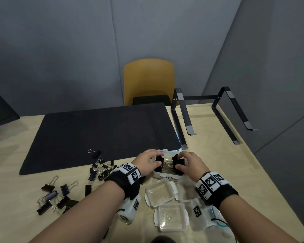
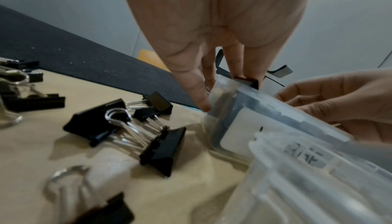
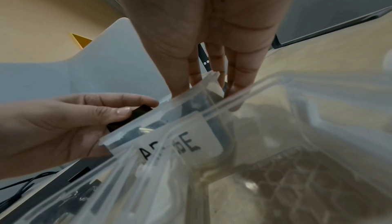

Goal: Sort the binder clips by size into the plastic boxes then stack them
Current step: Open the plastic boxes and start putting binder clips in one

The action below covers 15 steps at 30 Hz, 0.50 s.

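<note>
A clear plastic box (image 1: 166, 176) with a white label reading LARGE (image 3: 176, 144) stands at the mat's near edge and holds large black binder clips. My left hand (image 1: 154, 159) grips one large clip (image 1: 158, 161) at the box's left side, thumb on the outer wall (image 2: 220, 110). My right hand (image 1: 180, 161) grips another large clip (image 1: 179, 164) at the right side, fingers reaching into the box (image 3: 214, 92). A heap of small clips (image 1: 102, 170) lies left of my left wrist. Medium clips (image 1: 56, 195) are scattered further left.
Two empty clear boxes (image 1: 161, 192) (image 1: 172, 214) sit between my forearms. A black mat (image 1: 98, 134) covers the table's middle. At the back right is a black metal stand (image 1: 209, 111), behind the table a yellow chair (image 1: 148, 81), and at the far left a monitor (image 1: 0, 109).
</note>
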Each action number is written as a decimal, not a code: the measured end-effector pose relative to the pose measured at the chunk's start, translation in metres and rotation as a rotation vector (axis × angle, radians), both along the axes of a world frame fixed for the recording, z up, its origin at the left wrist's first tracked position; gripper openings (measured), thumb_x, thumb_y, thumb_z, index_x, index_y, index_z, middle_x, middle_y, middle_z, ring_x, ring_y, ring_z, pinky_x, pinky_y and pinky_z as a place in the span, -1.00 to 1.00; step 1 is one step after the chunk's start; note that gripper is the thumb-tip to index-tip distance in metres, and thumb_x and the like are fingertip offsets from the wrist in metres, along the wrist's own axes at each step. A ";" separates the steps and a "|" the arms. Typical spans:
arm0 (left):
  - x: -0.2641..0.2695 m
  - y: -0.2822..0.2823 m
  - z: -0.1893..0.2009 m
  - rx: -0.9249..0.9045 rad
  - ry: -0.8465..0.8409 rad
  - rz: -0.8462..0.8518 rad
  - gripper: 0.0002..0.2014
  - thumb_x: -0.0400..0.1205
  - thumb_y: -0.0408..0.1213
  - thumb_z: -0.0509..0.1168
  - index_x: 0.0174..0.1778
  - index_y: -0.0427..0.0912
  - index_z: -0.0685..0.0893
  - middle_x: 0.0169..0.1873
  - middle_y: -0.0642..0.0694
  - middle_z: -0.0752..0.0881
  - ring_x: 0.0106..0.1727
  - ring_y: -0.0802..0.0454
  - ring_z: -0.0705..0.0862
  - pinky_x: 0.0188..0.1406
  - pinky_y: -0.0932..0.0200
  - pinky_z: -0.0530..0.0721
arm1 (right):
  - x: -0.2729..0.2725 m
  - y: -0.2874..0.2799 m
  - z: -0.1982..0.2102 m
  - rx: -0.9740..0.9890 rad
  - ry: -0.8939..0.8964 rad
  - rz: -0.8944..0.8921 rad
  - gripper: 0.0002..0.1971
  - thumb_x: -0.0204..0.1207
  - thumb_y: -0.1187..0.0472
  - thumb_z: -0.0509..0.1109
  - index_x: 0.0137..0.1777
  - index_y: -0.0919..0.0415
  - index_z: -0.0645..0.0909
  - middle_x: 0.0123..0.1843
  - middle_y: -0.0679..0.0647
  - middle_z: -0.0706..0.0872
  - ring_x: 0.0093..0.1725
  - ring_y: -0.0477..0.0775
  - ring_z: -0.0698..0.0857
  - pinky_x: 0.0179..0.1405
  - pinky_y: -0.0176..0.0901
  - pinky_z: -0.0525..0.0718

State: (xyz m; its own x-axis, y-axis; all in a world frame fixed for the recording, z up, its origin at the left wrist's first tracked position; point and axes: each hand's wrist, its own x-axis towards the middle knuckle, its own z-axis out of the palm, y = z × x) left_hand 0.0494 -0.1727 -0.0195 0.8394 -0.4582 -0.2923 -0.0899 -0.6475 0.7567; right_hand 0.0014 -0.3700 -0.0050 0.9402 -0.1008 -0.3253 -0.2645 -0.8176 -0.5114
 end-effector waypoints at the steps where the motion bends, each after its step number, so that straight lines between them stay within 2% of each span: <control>1: 0.000 0.000 -0.001 -0.001 0.005 0.003 -0.65 0.64 -0.19 0.30 0.35 0.13 0.58 0.46 0.07 0.41 0.49 0.08 0.40 0.34 0.33 0.27 | 0.000 0.000 0.000 -0.009 0.010 0.000 -0.63 0.51 0.07 0.41 0.29 0.07 0.49 0.32 0.08 0.51 0.22 0.08 0.56 0.15 -0.20 0.47; 5: -0.002 0.001 0.000 0.019 -0.006 -0.030 -0.62 0.65 -0.17 0.28 0.41 0.11 0.53 0.48 0.05 0.39 0.50 0.08 0.38 0.38 0.33 0.25 | -0.001 -0.001 0.002 -0.044 0.024 0.004 -0.59 0.53 0.02 0.38 0.35 0.05 0.48 0.33 0.09 0.53 0.27 0.09 0.56 0.23 -0.15 0.47; 9: -0.003 0.007 -0.001 0.044 -0.015 -0.059 -0.57 0.66 -0.13 0.26 0.47 0.14 0.46 0.53 0.03 0.34 0.55 0.07 0.32 0.54 0.16 0.27 | -0.003 -0.002 0.005 -0.052 0.008 -0.014 -0.58 0.53 0.01 0.38 0.37 0.05 0.49 0.34 0.09 0.55 0.27 0.08 0.56 0.24 -0.15 0.47; 15: -0.008 0.015 0.001 0.028 -0.048 -0.045 -0.53 0.64 -0.15 0.29 0.50 0.08 0.43 0.52 0.06 0.34 0.51 0.10 0.35 0.52 0.15 0.32 | -0.004 0.002 0.012 -0.102 -0.078 -0.014 -0.58 0.52 0.02 0.39 0.36 0.06 0.50 0.40 0.08 0.50 0.38 0.13 0.46 0.36 -0.09 0.44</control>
State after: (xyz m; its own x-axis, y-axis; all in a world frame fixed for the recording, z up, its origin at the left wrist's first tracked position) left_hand 0.0409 -0.1574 -0.0188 0.8314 -0.4881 -0.2656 -0.1555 -0.6631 0.7322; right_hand -0.0027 -0.3683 0.0071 0.9606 -0.1425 -0.2385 -0.2386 -0.8631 -0.4451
